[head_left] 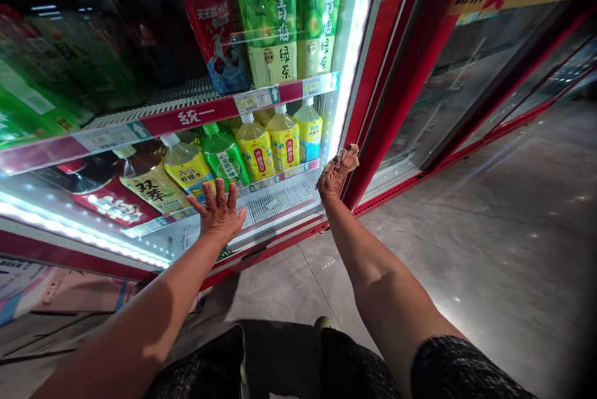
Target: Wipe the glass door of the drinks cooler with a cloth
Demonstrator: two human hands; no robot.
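Observation:
In the head view a glass-fronted drinks fridge with a red frame (373, 32) fills the left and middle. My left hand (219, 217) is open, its fingers spread and the palm facing the lower glass, seemingly flat on it. Behind it show bottles on the lower shelf, among them a green one (225, 160) and a yellow one (185, 166). My right hand (332, 180) presses a crumpled, brownish cloth (349, 156) against the door's right edge, beside the bright light strip. The cloth is partly hidden by the hand.
Larger green tea bottles (268, 20) stand on the upper shelf, above a red price rail (196, 114). More red-framed fridge doors (410, 88) run off to the right. Boxes (69, 290) sit at the lower left. Grey tiled floor (489, 231) spreads below and right.

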